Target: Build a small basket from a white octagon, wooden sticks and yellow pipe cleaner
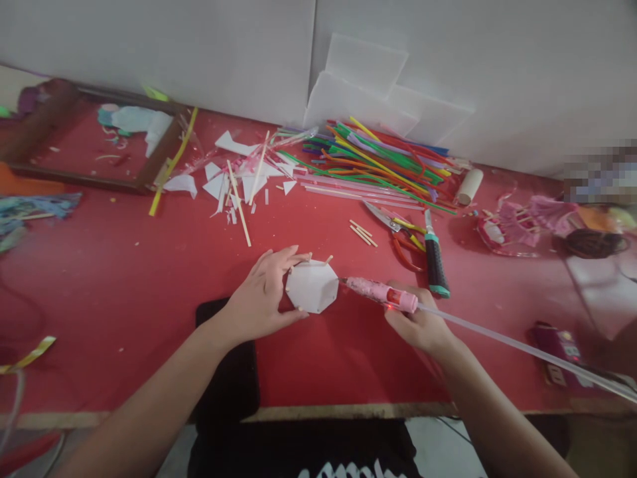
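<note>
My left hand (263,295) is curled around the left side of a white polygon-shaped piece (312,287), thumb below and fingers above. Short wooden sticks stand at several of the piece's corners. In my right hand (418,322) is a pink glue gun (378,292), its nozzle at the piece's right edge. A long translucent glue stick (497,342) runs out of the gun's back end to the right. A small red light glows on the gun. My right fingers are partly hidden behind the gun.
Beyond my hands lie cut sticks (363,234), scissors (398,232), a utility knife (436,262), colourful pipe cleaners (383,159) and white paper scraps (243,176). A wooden frame (74,179) is at left. A black phone-like slab (231,378) lies under my left forearm.
</note>
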